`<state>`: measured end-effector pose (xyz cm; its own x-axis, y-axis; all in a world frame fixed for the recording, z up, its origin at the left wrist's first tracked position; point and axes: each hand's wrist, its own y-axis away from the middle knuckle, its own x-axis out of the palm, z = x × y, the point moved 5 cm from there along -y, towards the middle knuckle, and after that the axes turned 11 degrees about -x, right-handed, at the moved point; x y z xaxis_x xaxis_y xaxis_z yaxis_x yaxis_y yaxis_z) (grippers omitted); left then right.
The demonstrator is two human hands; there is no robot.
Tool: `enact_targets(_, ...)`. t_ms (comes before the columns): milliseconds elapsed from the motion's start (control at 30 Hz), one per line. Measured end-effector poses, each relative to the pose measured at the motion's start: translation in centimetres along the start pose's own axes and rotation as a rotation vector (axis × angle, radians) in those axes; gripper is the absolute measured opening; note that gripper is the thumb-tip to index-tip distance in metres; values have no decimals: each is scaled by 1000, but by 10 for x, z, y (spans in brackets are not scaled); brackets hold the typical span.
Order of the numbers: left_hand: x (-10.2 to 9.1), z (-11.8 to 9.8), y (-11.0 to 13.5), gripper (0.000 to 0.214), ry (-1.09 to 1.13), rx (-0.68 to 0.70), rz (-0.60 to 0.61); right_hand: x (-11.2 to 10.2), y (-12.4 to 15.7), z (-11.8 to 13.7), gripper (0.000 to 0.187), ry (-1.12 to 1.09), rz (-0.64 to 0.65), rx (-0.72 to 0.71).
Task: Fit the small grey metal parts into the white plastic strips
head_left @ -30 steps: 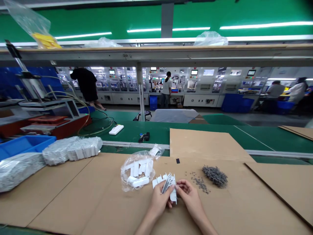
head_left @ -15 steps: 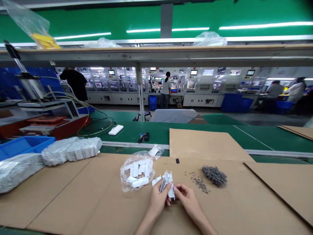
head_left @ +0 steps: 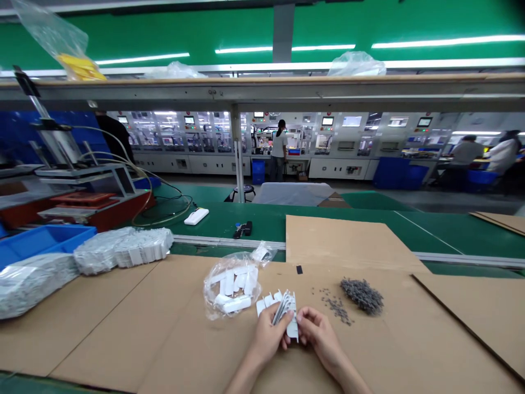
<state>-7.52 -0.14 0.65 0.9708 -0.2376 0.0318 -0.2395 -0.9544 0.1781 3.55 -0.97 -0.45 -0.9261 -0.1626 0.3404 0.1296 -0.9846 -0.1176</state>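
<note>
My left hand is closed around a fanned stack of thin white plastic pieces, held tilted above the cardboard. At the right edge of the front piece, my right hand has its thumb and fingertips pinched together. What sits between those fingertips, if anything, is too small to see. More white pieces lie on the cardboard just behind my left hand. To the right is a heap of small grey parts, with loose grey parts scattered beside it.
A clear bag of white parts lies left of my hands. Bagged white stacks and a blue bin stand farther left, before a press. Cardboard sheets cover the green bench. People stand at machines beyond.
Both hands and the white stack have shifted slightly right and down. My right fingertips have moved to the front piece's edge. A person in black at the back left has moved left.
</note>
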Motion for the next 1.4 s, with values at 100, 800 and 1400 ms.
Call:
enact_targets(100, -1, 2, -1, 31, -11, -14, -29, 1, 0, -7, 17, -69, 44, 105)
enact_targets(800, -13, -3, -2, 35, 187, -43, -119, -20, -4, 29, 17, 997, -3, -303)
enact_targets(1400, -22, -6, 1, 33, -54, 54, -257, -1, 1, 10, 28, 22, -17, 5)
